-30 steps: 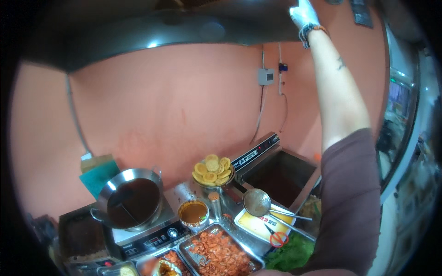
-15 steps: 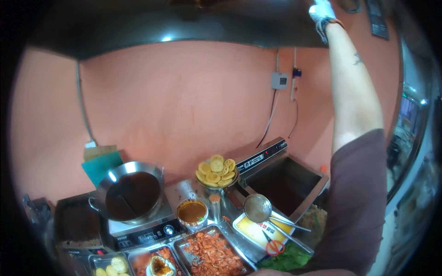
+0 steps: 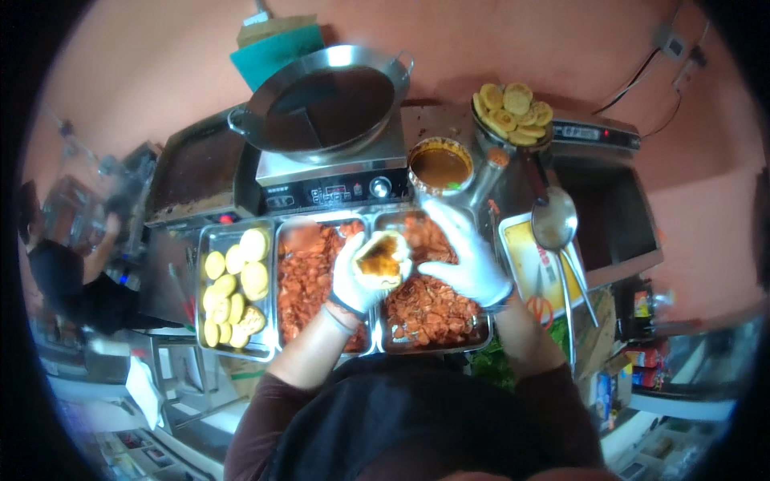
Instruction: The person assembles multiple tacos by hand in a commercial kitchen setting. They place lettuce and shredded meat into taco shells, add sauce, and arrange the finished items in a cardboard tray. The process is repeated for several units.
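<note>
My gloved left hand (image 3: 351,282) is wrapped round a split round flatbread (image 3: 380,261), whose opened side shows brown sauce or filling. It hovers between two metal trays of reddish chopped meat. To its right, my gloved right hand (image 3: 472,260) is empty, thumb and fingers spread. This hand hangs over the right meat tray (image 3: 429,317), apart from the flatbread. The middle meat tray (image 3: 301,276) lies partly under my left hand. Left of it, another metal tray (image 3: 202,309) holds several pale round flatbreads.
Behind the trays are a wide wok (image 3: 329,104) of dark liquid on a cooker and a pot of brown sauce (image 3: 440,167). Flatbreads (image 3: 517,100) fill a bowl at the back right. A strainer (image 3: 555,220) and red-handled scissors (image 3: 541,313) lie right. Another person (image 3: 68,276) is at far left.
My right arm has come down from its raised reach toward the dark hood to above the meat trays. The filled flatbread, earlier lying on the middle tray, is now in my left hand. The view tilted down.
</note>
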Motion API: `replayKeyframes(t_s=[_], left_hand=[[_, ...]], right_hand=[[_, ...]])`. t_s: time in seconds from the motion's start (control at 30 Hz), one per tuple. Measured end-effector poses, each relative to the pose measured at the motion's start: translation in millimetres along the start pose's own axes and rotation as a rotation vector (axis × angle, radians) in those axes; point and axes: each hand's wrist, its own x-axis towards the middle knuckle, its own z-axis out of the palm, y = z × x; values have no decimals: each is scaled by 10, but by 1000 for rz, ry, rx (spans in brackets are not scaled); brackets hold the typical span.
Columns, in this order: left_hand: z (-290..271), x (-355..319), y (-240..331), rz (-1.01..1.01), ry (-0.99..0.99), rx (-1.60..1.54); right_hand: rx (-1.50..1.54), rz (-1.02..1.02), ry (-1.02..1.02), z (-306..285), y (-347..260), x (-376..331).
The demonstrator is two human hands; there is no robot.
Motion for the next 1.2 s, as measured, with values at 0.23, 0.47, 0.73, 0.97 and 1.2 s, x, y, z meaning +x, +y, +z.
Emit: replayKeyframes(t_s=[0.23, 0.47, 0.73, 0.97, 1.2], left_hand=[[-260, -7, -94, -187, 110, -31], [-868, -84, 9, -154, 289, -3], [-1192, -244, 136, -124, 510, 87], [-987, -88, -48, -114, 333, 516], [-571, -138, -189, -245, 346, 374]], right_hand=[[501, 223, 199, 721, 357, -542], [-66, 682, 257, 417, 449, -2300], [-766, 1148, 306, -139, 420, -3866], [-866, 1107, -115, 248, 949, -3482], [-430, 1002, 601, 53, 579, -3967]])
